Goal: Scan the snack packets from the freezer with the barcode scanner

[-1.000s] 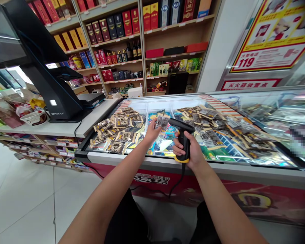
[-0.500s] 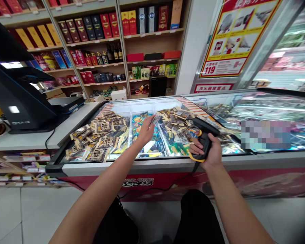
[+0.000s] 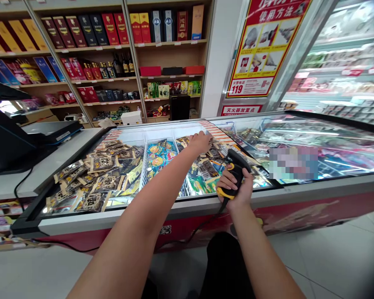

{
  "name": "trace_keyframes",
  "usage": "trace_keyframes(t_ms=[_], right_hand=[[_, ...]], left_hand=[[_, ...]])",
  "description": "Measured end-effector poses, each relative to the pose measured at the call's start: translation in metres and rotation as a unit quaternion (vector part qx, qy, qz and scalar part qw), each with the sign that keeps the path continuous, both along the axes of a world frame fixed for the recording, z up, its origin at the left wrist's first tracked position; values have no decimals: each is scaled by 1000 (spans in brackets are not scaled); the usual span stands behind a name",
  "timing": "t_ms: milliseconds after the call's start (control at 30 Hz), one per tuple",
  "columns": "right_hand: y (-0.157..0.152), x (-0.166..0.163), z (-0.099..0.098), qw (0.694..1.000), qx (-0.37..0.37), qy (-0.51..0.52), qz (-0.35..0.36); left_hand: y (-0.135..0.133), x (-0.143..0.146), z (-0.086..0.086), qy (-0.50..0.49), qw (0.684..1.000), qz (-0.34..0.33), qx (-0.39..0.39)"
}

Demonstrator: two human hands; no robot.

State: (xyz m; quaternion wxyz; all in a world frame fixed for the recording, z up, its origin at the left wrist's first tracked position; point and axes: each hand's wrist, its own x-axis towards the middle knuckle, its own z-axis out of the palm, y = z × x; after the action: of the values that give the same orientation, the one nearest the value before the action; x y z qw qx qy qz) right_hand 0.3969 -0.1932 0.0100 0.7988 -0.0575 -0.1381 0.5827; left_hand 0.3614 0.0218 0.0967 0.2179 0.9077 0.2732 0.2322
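Observation:
My left hand (image 3: 200,143) reaches over the far part of the right-hand pile of small snack packets (image 3: 209,167), knuckles up. Its fingertips are hidden, so I cannot tell whether it grips a packet. Closed round the handle of a black and yellow barcode scanner (image 3: 238,160), my right hand (image 3: 243,191) is above the front edge of the chest freezer (image 3: 187,211). The scanner's head is over the packets, and its cable hangs down the freezer's front. A second pile of clear and beige snack packets (image 3: 102,162) lies on the left.
A white wire divider (image 3: 144,162) stands beside blue packages (image 3: 157,160) in the middle. On the left, a counter (image 3: 6,179) bears a black machine (image 3: 6,141) with a scale-like platform. Shelves of boxes (image 3: 109,31) rise behind; a glass lid (image 3: 327,128) covers the right side.
My left hand has moved from above the middle section, where it held a small packet, to the far right pile. My right hand still holds the scanner. The view has shifted right.

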Motion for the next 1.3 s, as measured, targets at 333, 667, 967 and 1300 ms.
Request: trace_keyframes(t_ms=[333, 667, 967, 1300], right_hand=[[2, -1, 9, 996, -53, -68, -16], [3, 0, 7, 997, -71, 30, 31], [21, -25, 24, 948, -154, -277, 17], [49, -109, 43, 920, -131, -352, 108]], left_hand=[[-27, -94, -31, -88, 995, 11, 49], [-11, -366, -29, 67, 980, 159, 105], [-1, -438, -42, 65, 992, 106, 4], [-5, -344, -43, -400, 864, 97, -290]])
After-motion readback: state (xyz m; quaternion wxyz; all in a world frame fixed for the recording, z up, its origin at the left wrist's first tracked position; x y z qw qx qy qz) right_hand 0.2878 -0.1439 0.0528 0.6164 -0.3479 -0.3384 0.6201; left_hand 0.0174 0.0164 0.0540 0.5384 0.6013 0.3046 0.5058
